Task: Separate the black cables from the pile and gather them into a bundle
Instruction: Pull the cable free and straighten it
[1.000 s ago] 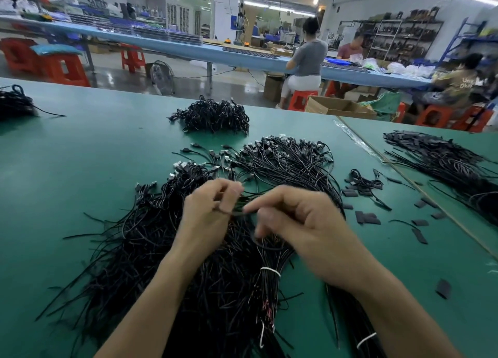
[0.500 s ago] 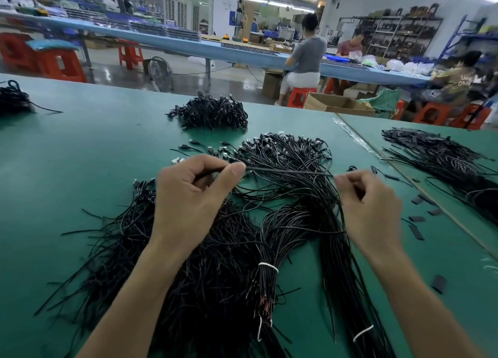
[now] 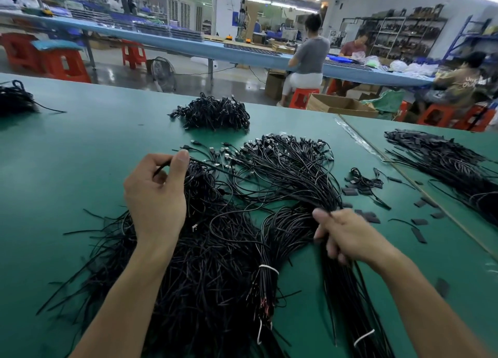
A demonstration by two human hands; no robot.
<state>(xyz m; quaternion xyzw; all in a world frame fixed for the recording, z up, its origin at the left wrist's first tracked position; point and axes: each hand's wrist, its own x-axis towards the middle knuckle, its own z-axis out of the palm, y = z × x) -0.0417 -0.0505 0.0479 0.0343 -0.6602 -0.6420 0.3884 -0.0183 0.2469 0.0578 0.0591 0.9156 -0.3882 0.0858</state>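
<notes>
At 10 o'clock of the pile [image 3: 204, 263], the left hand [image 3: 155, 198] is pinching 1 black cable [image 3: 204, 163]; at 3 o'clock, the right hand [image 3: 347, 236] is gripping the gathered bundle [image 3: 347, 298]. Separation appears to be under way; the next move is likely calling for drawing this cable free and laying it across into the bundle.

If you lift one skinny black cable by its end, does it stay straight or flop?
Probably flops: the cable the left hand pinches is thin, and loose ones in the pile curl. Likely light, but may snag.

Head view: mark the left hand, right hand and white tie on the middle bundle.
left hand [image 3: 156, 198]: head view, its back
right hand [image 3: 350, 236]: head view, its back
white tie [image 3: 269, 268]: head view, its front band
</notes>
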